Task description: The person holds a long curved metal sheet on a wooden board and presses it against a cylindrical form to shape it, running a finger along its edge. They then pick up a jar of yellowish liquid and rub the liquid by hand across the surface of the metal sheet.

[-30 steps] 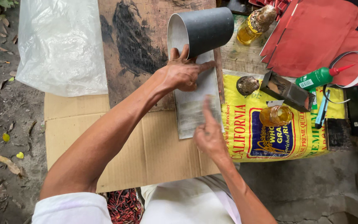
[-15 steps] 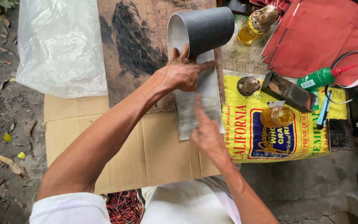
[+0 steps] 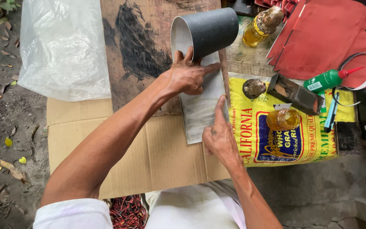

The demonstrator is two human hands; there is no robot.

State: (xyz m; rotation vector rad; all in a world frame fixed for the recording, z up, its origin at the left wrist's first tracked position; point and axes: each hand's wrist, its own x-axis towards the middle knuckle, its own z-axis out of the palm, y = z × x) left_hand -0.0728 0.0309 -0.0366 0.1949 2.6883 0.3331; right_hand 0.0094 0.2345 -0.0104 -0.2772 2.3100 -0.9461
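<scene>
A grey sheet [image 3: 200, 108] lies flat on the work surface, and its far end curls up into a dark roll [image 3: 206, 32]. My left hand [image 3: 187, 76] presses flat on the sheet just below the roll, fingers spread, thumb against the roll's base. My right hand [image 3: 219, 135] rests near the sheet's right edge with the index finger stretched out and pressing down on the sheet, the other fingers curled in. Neither hand grips anything.
Brown cardboard [image 3: 149, 157] and a stained board [image 3: 140, 46] lie under the sheet. A clear plastic bag [image 3: 62, 46] is at left. At right lie a yellow printed sack [image 3: 284, 140], a small jar [image 3: 282, 118], a green glue bottle [image 3: 329, 78], an oil bottle [image 3: 261, 25] and red fabric [image 3: 335, 38].
My right index finger has slid farther up the sheet's right edge. My left hand stays pressed below the roll.
</scene>
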